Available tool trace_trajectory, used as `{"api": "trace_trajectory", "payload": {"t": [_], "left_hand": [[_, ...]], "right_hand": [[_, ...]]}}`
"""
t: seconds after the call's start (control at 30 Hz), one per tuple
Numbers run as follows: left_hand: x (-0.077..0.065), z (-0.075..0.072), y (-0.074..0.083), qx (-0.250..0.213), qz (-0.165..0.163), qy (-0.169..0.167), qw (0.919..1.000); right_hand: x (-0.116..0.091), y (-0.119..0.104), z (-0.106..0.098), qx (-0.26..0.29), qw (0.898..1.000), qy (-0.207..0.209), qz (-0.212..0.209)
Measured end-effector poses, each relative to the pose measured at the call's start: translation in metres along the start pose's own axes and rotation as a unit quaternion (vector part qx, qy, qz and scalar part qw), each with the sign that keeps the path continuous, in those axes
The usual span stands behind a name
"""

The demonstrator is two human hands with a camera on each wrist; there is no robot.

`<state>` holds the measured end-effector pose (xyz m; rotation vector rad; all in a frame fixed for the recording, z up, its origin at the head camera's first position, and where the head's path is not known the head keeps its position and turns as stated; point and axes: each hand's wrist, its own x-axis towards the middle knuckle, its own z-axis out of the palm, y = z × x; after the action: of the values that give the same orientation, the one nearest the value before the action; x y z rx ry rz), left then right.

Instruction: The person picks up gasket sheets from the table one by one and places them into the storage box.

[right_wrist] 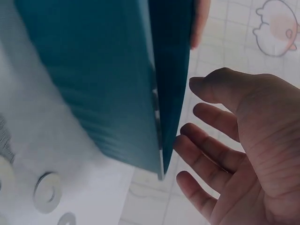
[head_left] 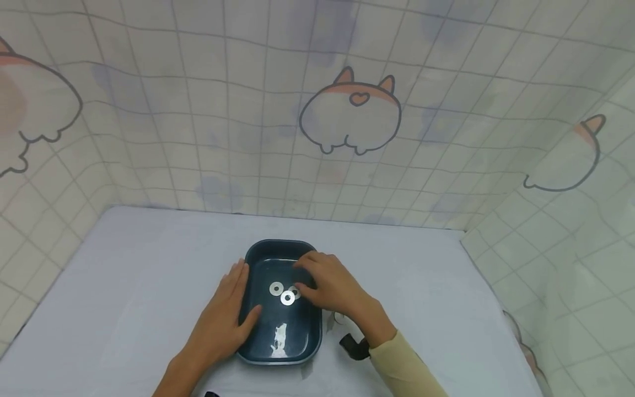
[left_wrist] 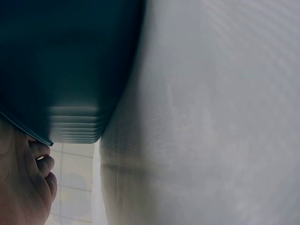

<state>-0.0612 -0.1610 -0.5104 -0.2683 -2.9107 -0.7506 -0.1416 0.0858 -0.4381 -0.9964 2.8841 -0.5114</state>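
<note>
A dark teal rectangular tray [head_left: 278, 342] stands on the white table, with three flat silver washers [head_left: 276, 288] lying in its middle. Along the tray's left side lies my left hand [head_left: 225, 317], fingers extended by the rim and thumb reaching over it. In the left wrist view, part of that hand [left_wrist: 26, 178] shows beside the tray's outer wall [left_wrist: 70, 70]. Over the tray's right part hovers my right hand [head_left: 327, 281], fingers loosely bent. The right wrist view shows this hand [right_wrist: 239, 145] with its fingers spread and nothing between thumb and fingertips.
More washers [right_wrist: 48, 192] lie on the table outside the tray's right wall, partly hidden under my right forearm in the head view. A black curved piece [head_left: 354, 347] is by that wrist. Patterned cloth [head_left: 248, 138] hangs behind the table and at both sides.
</note>
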Motion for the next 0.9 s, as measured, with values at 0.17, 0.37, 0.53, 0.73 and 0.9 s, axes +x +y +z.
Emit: {"api": "trace_trajectory", "payload": {"t": [0.17,0.37,0.53,0.73,0.9], "left_hand": [[-0.001,0.001,0.001,0.006,-0.001,0.005,1.0],[-0.001,0.001,0.002,0.001,-0.005,0.005,1.0],[-0.001,0.001,0.004,0.002,-0.008,0.002,1.0],[-0.002,0.001,0.003,0.004,-0.008,-0.002,1.0],[-0.001,0.003,0.0,0.011,-0.006,-0.001,0.9999]], "right_hand": [[-0.012,0.007,-0.002,0.016,0.999,0.015,0.025],[-0.025,0.013,-0.005,0.032,0.998,0.031,0.051],[-0.037,0.018,-0.006,0.027,0.997,0.044,0.064],[-0.051,0.023,-0.002,0.045,0.994,0.055,0.086],[-0.063,0.028,0.002,0.049,0.991,0.067,0.101]]}}
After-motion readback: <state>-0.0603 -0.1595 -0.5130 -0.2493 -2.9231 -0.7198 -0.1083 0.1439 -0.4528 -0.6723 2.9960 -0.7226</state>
